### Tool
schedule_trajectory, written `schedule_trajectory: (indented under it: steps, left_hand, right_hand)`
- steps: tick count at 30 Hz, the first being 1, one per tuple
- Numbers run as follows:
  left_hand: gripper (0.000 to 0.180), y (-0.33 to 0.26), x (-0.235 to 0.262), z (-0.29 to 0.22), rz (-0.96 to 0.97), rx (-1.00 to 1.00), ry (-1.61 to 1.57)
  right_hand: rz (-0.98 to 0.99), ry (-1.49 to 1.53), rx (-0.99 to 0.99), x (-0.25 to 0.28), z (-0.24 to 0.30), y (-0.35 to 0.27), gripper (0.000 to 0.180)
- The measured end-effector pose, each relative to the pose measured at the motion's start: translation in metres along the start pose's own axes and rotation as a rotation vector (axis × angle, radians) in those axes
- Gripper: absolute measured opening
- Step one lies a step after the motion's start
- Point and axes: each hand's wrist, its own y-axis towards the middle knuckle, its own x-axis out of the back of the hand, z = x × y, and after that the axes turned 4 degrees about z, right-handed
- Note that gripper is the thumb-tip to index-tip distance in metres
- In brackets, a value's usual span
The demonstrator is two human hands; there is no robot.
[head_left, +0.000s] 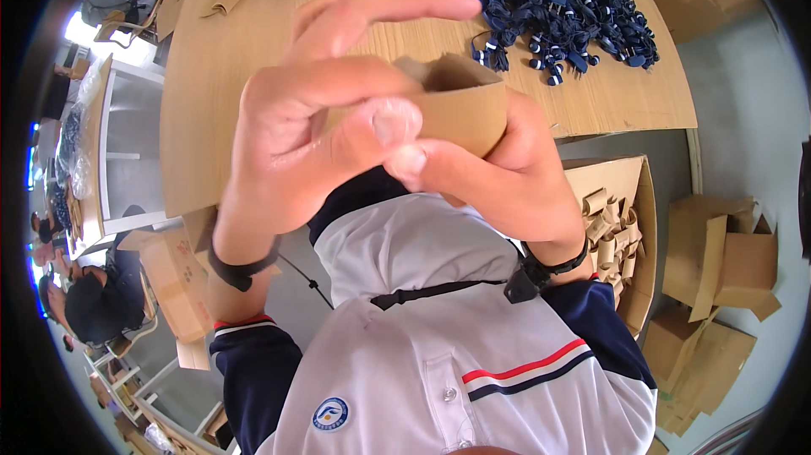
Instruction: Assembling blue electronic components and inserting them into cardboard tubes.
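Cardboard sleeve (463, 119), grasped by left hand (291, 130) and right hand (507, 189).
Looks light and springy from here; best pinched gently beside the thumbs (372, 136).

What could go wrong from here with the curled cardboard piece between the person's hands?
The curled cardboard piece might crease or bend out of shape, since the left hand and right hand both grip its thin wall. It could also slip and drop, as the hands hold it up off the table. Loose strands from the tangled pile of dark blue cables just beyond might snag a finger.
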Motion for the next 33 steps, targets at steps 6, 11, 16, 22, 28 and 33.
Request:
schedule_trajectory:
  steps: [6, 11, 16, 22, 28, 33]
  left_hand:
    - [0.021, 0.003, -0.022, 0.004, -0.297, 0.180, -0.469]
    - [0.064, 0.008, -0.041, -0.004, -0.291, 0.339, -0.636]
    - [0.067, 0.005, -0.051, -0.003, -0.282, 0.352, -0.834]
    - [0.059, 0.004, -0.065, 0.022, -0.511, -0.362, 0.466]
    - [0.053, 0.004, -0.068, 0.024, -0.472, -0.361, 0.635]
    - [0.058, -0.001, -0.055, 0.012, -0.265, -0.264, 0.405]
  right_hand:
    - [-0.393, -0.890, 0.397, -0.002, -0.009, 0.011, 0.028]
    - [-0.136, -0.852, 0.548, 0.024, -0.010, 0.007, 0.042]
    - [-0.036, -0.725, 0.436, 0.021, -0.012, 0.005, 0.038]
    - [-0.148, -0.041, 0.250, 0.008, -0.023, -0.003, 0.036]
    - [-0.223, -0.070, 0.356, 0.002, -0.030, 0.000, 0.039]
    - [-0.321, -0.131, 0.340, 0.003, -0.013, -0.008, 0.041]
